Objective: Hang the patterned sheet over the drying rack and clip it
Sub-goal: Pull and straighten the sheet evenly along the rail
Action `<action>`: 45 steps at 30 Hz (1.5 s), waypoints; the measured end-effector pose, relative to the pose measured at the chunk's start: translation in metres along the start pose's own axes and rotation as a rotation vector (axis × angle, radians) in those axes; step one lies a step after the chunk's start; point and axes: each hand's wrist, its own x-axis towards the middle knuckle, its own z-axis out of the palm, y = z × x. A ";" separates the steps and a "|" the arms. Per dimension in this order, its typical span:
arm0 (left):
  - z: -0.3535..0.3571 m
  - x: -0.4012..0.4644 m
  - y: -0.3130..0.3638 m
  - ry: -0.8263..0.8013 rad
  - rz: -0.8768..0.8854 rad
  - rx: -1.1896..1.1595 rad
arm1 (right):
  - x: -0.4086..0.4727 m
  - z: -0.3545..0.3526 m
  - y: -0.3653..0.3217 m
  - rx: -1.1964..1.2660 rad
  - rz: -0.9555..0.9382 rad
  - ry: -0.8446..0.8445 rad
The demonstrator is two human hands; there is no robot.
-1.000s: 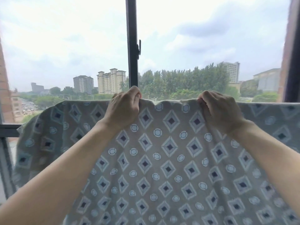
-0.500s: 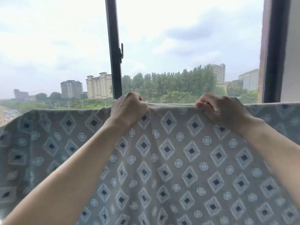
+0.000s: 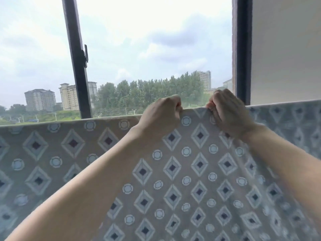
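Two bare forearms reach up from the bottom edge. The grey cotton sheet printed with diamonds and rings (image 3: 173, 180) hangs across the whole width, cut off below and at both sides. The left hand (image 3: 161, 113) and right hand (image 3: 227, 113), near each other, each grip its top edge with curled fingers; whatever rail lies beneath is hidden. Beyond stand the black window frame (image 3: 76, 66), trees and tower blocks.
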 end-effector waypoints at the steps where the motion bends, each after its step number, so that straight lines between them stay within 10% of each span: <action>1: 0.002 0.001 -0.002 0.030 -0.017 0.010 | 0.007 -0.003 0.001 0.039 0.016 -0.047; 6: 0.011 0.008 -0.003 0.213 -0.235 0.044 | 0.052 -0.013 0.005 0.320 0.203 -0.431; 9: 0.005 0.015 0.001 0.007 -0.282 0.174 | 0.032 -0.021 0.023 0.324 0.212 -0.537; 16: 0.045 0.029 0.073 -0.198 -0.068 0.035 | -0.069 -0.050 0.094 0.158 0.207 -0.141; 20: 0.074 0.039 0.108 -0.055 0.111 0.112 | -0.080 -0.052 0.106 0.225 0.273 -0.043; 34: 0.072 0.067 0.108 -0.044 -0.151 0.146 | -0.066 -0.080 0.146 0.255 0.406 -0.295; 40: 0.091 0.070 0.146 -0.230 0.120 -0.008 | -0.115 -0.085 0.171 0.164 0.405 -0.118; 45: 0.110 0.071 0.158 -0.085 0.339 0.140 | -0.113 -0.096 0.163 0.382 0.368 -0.128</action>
